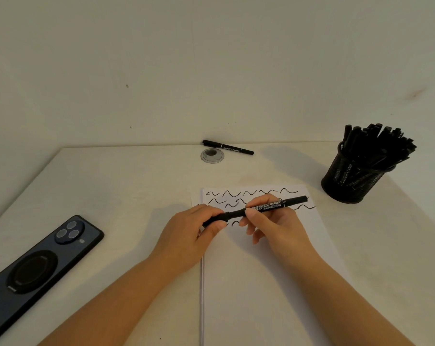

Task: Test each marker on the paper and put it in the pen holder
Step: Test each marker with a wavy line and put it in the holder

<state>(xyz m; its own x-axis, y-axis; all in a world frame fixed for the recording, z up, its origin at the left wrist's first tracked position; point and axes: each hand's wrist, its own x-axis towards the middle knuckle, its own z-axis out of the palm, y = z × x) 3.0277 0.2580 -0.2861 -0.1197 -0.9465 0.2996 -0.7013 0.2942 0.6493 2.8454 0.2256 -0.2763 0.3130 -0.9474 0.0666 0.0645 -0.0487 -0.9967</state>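
I hold a black twin marker [268, 206] level above the white paper [266, 283]. My left hand [194, 236] grips its left end, where the cap sits. My right hand [273, 223] pinches the barrel near the middle. Several black squiggles cover the top of the paper, partly hidden by my hands. A black mesh pen holder [353, 181] stands at the right, packed with several black markers. Another black marker [228, 147] lies at the table's far edge.
A dark phone [40, 268] lies face down at the left, near the table's front-left edge. A round silver cable grommet [212, 156] is set in the table beside the far marker. A pale wall rises behind the table.
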